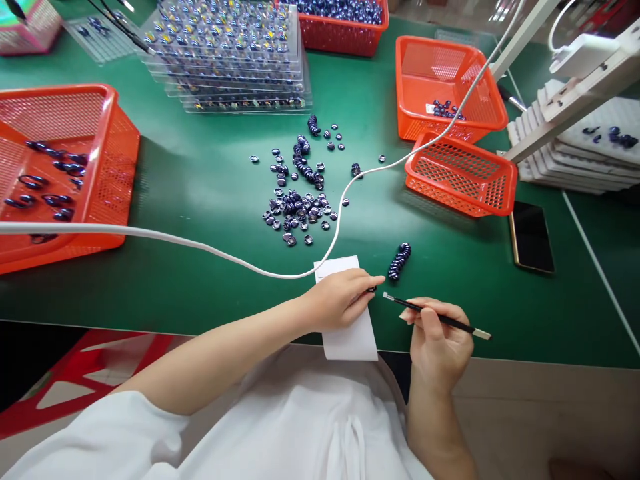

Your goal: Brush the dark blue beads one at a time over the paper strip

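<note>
My left hand (345,298) rests over a white paper slip (350,343) at the table's front edge. Its thumb and fingers pinch a small dark piece (371,289), mostly covered by the fingertips. Between the fingers of my right hand (440,337) is a thin black pen-like tool (453,322) with pale ends, its tip pointing left, just short of the pinched piece. Beyond the hands lies a short row of shiny dark pieces (399,261) set side by side. Farther back, a loose pile of similar small round pieces (299,210) is spread on the green table (200,200).
A white cable (225,255) crosses the table in front of the pile. Orange baskets stand at left (127,167) and right (450,130); a smaller one (460,175) sits nearer. Stacked clear trays (245,103) are at the back. A phone (532,237) lies at right.
</note>
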Demonstrator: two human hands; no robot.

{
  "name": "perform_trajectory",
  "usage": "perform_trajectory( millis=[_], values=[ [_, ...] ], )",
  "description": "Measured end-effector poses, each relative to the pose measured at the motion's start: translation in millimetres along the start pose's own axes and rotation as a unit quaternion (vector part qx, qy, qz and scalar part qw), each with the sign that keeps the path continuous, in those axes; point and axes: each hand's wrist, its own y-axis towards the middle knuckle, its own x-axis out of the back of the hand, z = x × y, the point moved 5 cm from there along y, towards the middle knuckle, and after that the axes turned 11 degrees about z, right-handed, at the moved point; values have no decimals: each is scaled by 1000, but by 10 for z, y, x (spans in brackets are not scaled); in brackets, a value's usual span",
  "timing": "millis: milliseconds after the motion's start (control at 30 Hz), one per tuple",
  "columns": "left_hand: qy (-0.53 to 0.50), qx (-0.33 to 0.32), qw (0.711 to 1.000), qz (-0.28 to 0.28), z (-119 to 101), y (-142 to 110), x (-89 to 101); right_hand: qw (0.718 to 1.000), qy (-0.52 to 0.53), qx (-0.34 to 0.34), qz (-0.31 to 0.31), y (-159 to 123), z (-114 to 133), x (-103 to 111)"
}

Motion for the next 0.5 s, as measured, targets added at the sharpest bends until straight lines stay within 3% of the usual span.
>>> perform_trajectory(
  millis=[200, 300, 500],
  values=[
    [-16, -33, 998, 55, -42, -21, -37, 992, 55, 21, 111, -26, 20, -190],
    [-43, -31, 997, 54, -29, -27, -37, 990, 47, 4, 129, -30, -10, -237],
    [-87, 39, 994, 58, 24, -13, -28, 987, 76, -10, 141, -25, -23, -263]
  ],
)
